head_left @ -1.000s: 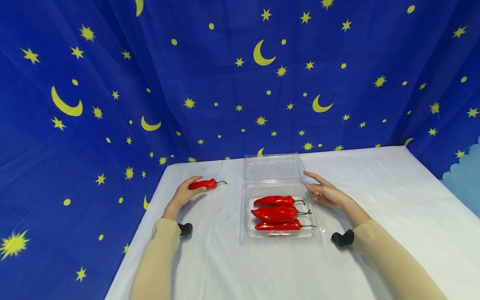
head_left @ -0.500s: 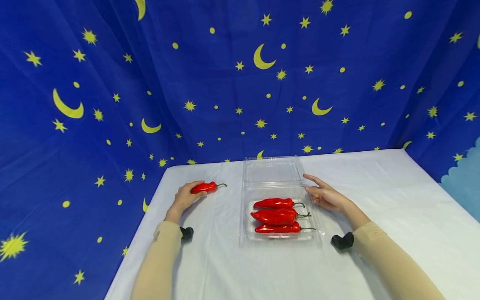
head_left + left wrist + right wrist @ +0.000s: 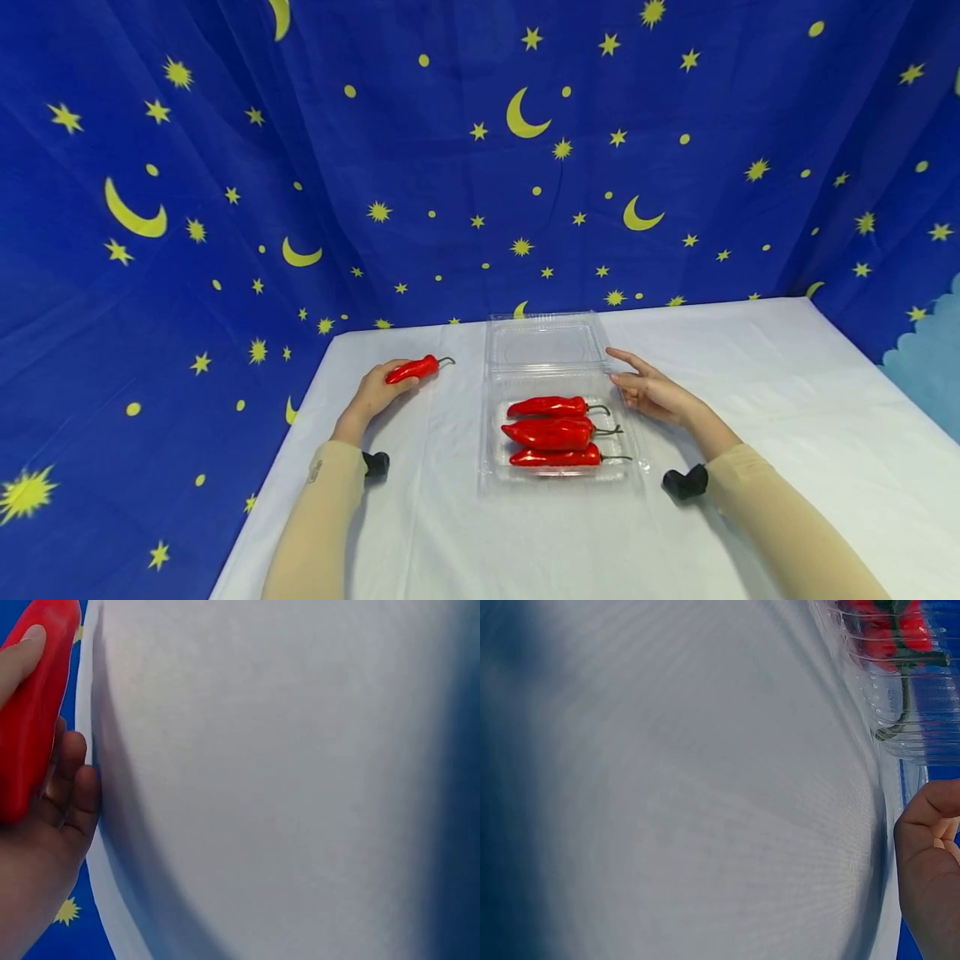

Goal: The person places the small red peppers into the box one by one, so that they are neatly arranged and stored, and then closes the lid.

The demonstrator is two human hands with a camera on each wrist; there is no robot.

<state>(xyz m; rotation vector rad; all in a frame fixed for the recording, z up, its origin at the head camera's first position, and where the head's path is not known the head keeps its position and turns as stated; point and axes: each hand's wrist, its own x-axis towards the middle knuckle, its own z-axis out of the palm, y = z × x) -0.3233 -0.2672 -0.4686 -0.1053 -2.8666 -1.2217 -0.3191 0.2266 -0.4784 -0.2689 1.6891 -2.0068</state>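
Observation:
My left hand point(image 3: 377, 393) grips a red pepper point(image 3: 412, 368) left of the clear plastic container point(image 3: 491, 433). In the left wrist view the thumb presses on the side of this pepper point(image 3: 30, 712), and the other fingers are behind it. Its curved stem points right in the head view. Three more red peppers point(image 3: 551, 433) lie side by side in the container, stems to the right. The container's hinged lid point(image 3: 547, 343) lies folded back behind it. My right hand point(image 3: 656, 392) rests at the container's right side, index finger extended towards the lid's edge, holding nothing visible.
A white cloth point(image 3: 450, 542) covers the table. Blue curtains point(image 3: 450, 150) with yellow moons and stars stand behind and at both sides. A black wrist device point(image 3: 377, 464) is on the left wrist, and another black device point(image 3: 685, 481) is on the right.
My left hand has shifted slightly right with the pepper, whose stem end now tilts up more. The right hand, the container and the peppers in it have kept their places.

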